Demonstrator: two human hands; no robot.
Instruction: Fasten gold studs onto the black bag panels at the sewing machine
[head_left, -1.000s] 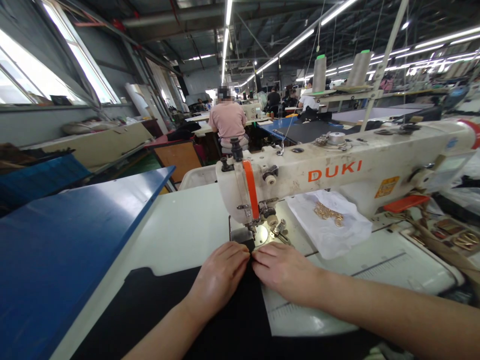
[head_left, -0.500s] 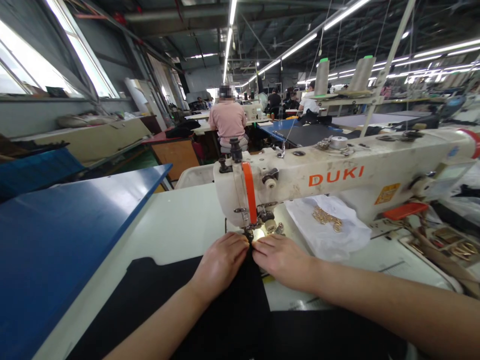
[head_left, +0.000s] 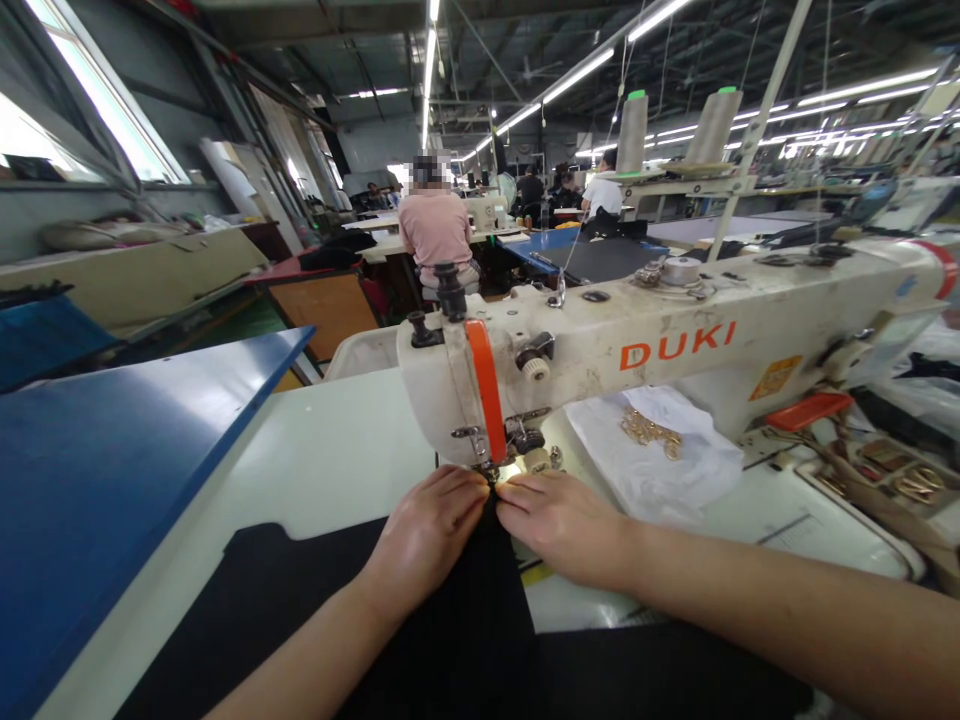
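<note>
Black fabric (head_left: 450,640) lies across the sewing machine's pale table and runs up to a narrow part under the needle area. My left hand (head_left: 431,530) is closed on its edge just left of the presser foot, fingertips pinched together. From the other side my right hand (head_left: 562,525) pinches the same narrow part, its fingertips almost touching the left ones. Directly above both hands is the head of the white sewing machine (head_left: 562,345), marked DUKI, with a small lamp lighting the spot. My fingers hide the needle and the exact stitching point.
A white plastic bag (head_left: 600,430) with gold metal pieces (head_left: 651,432) lies under the machine arm. At the right is a tray (head_left: 911,560) of small parts. A blue tabletop (head_left: 135,460) borders the left side. Thread cones (head_left: 634,132) stand above; a person in pink (head_left: 435,230) sits ahead.
The whole view has shifted slightly, so the machine head appears a little further left. Both hands keep their pinch on the black fabric beside the needle area.
</note>
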